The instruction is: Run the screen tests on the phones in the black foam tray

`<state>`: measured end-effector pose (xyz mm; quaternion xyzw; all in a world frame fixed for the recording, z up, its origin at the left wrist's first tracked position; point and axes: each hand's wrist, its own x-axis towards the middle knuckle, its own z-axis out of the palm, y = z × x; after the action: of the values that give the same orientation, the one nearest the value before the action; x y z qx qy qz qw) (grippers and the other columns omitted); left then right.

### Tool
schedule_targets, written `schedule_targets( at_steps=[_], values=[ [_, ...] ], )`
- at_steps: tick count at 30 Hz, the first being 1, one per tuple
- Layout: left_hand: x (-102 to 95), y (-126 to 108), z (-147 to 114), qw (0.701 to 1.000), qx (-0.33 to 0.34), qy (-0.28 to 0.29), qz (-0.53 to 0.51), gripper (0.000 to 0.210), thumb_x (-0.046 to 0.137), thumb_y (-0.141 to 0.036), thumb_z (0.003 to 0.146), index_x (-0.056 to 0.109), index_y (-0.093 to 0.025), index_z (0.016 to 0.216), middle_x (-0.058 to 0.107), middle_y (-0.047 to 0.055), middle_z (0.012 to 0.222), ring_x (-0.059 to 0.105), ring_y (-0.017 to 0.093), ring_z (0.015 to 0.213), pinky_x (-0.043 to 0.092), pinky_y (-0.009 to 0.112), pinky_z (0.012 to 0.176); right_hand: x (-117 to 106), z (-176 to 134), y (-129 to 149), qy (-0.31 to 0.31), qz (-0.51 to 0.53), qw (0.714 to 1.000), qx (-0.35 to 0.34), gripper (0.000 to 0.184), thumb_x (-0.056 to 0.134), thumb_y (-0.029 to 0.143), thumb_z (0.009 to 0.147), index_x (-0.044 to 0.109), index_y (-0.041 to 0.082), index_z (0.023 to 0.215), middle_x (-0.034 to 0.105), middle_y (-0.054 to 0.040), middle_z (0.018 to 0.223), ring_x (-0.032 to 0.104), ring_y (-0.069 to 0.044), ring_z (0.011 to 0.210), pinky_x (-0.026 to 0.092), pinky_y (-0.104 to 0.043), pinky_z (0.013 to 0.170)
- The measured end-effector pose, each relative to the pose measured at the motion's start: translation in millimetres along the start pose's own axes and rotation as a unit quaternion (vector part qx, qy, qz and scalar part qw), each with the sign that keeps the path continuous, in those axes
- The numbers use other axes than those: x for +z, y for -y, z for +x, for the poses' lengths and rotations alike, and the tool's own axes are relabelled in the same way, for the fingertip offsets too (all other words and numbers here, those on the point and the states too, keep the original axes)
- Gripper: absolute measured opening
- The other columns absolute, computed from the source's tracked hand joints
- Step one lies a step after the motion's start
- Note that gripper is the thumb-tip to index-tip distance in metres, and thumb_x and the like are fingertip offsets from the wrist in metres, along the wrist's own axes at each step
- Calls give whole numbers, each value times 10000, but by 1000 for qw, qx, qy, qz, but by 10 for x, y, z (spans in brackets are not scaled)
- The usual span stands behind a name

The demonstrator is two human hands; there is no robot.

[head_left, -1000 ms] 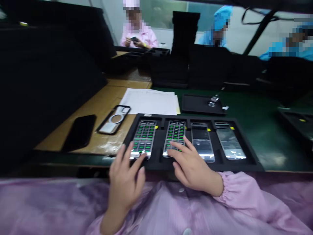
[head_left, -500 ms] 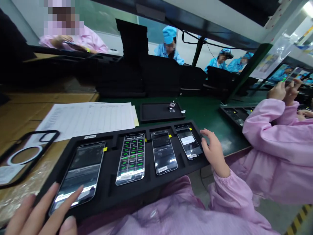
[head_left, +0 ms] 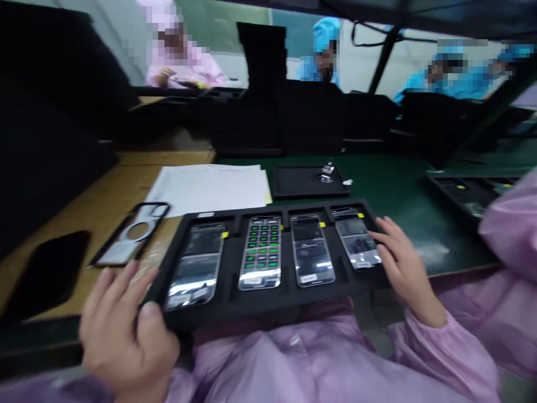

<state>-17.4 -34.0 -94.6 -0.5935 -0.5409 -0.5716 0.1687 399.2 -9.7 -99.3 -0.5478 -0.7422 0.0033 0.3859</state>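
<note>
A black compartment tray (head_left: 230,305) lies before me with several smartphones in its slots. On the leftmost phone (head_left: 197,268) the screen is dark with pale reflections. The second phone (head_left: 260,252) shows a grid of green-marked cells. Beside it, the third phone (head_left: 312,252) has a small circle on a grey screen. My right hand (head_left: 403,263) is at the tray's right end, fingers stretched out by the edge of the rightmost phone (head_left: 356,240); whether they touch it I cannot tell. My left hand (head_left: 126,330) is spread at the tray's left end, thumb against or near its edge.
Left of the tray lie a clear phone case with a black frame (head_left: 161,215) and a dark flat object (head_left: 50,274). Behind are printed sheets (head_left: 210,187) and a small black tray (head_left: 302,182). A co-worker's pink sleeve (head_left: 512,224) is close on the right.
My left hand has moved off the leftmost phone to the tray's left end. The white pop-up on the rightmost phone's screen is gone. The camera view has swung left.
</note>
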Motion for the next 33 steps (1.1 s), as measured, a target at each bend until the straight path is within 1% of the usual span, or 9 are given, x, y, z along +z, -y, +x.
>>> schedule_targets(
  at_steps=[3, 6, 10, 15, 19, 22, 26, 30, 33],
  values=[
    [-116, -57, 125, 999, 22, -4, 37, 417, 506, -211, 900, 659, -239, 1287, 643, 39, 1354, 528, 322, 1321, 354, 554, 1147, 47, 28, 31, -14, 8, 1000, 14, 330, 403, 330, 1023, 637, 183, 1204, 497, -122, 1449, 364, -318, 1413, 298, -597, 1149],
    [-137, -176, 144, 989, 43, 140, 17, 411, 475, -188, 906, 653, -246, 1272, 542, 48, 1464, 425, 324, 1404, 320, 561, 1163, 181, 59, 190, 12, 36, 999, -8, 325, 405, 336, 1024, 631, 199, 1212, 489, -101, 1459, 355, -318, 1418, 300, -580, 1154],
    [50, -461, 57, 915, 145, 374, -40, 407, 498, -194, 860, 665, -211, 1231, 418, 117, 1549, 319, 337, 1462, 380, 555, 1112, 389, 95, 509, 85, 75, 990, -80, 327, 385, 312, 1030, 600, 206, 1252, 443, -92, 1497, 313, -317, 1440, 307, -589, 1155],
    [230, -628, -1, 874, 137, 463, -47, 376, 523, -225, 818, 704, -180, 1145, 490, 183, 1474, 443, 359, 1363, 461, 568, 1013, 477, 116, 635, 113, 75, 987, -85, 347, 368, 312, 1032, 583, 203, 1283, 395, -96, 1529, 264, -328, 1459, 293, -615, 1164],
    [172, -543, 84, 900, 135, 411, -62, 390, 498, -206, 835, 685, -176, 1176, 443, 172, 1515, 393, 352, 1403, 415, 576, 1067, 436, 88, 603, 111, 95, 987, -64, 349, 369, 326, 1035, 586, 214, 1284, 402, -85, 1526, 275, -322, 1456, 296, -602, 1170],
    [161, -471, 155, 947, 101, 298, -65, 414, 445, -184, 886, 641, -195, 1250, 435, 128, 1532, 379, 322, 1418, 349, 568, 1130, 426, 75, 604, 110, 97, 988, -55, 345, 370, 325, 1039, 581, 217, 1289, 382, -78, 1539, 258, -320, 1463, 274, -600, 1181],
    [333, -415, 145, 984, -19, 143, -102, 401, 405, -194, 943, 622, -225, 1279, 522, 82, 1463, 432, 273, 1386, 336, 523, 1154, 437, 84, 631, 107, 88, 990, -40, 352, 372, 338, 1041, 560, 232, 1319, 369, -66, 1549, 245, -318, 1468, 255, -599, 1188],
    [471, -423, 87, 979, -109, 136, -104, 334, 477, -205, 946, 621, -207, 1248, 578, 93, 1392, 493, 236, 1327, 361, 460, 1137, 454, 30, 625, 97, 83, 991, -32, 366, 371, 364, 1035, 539, 265, 1346, 358, -52, 1555, 255, -333, 1462, 265, -644, 1166],
    [447, -478, 77, 979, -119, 125, -110, 226, 491, -191, 927, 658, -200, 1080, 686, 82, 1137, 613, 214, 1102, 472, 401, 981, 511, -56, 482, 87, 77, 993, -32, 389, 406, 412, 1011, 537, 314, 1365, 361, -41, 1554, 301, -377, 1433, 307, -705, 1108]
  ],
)
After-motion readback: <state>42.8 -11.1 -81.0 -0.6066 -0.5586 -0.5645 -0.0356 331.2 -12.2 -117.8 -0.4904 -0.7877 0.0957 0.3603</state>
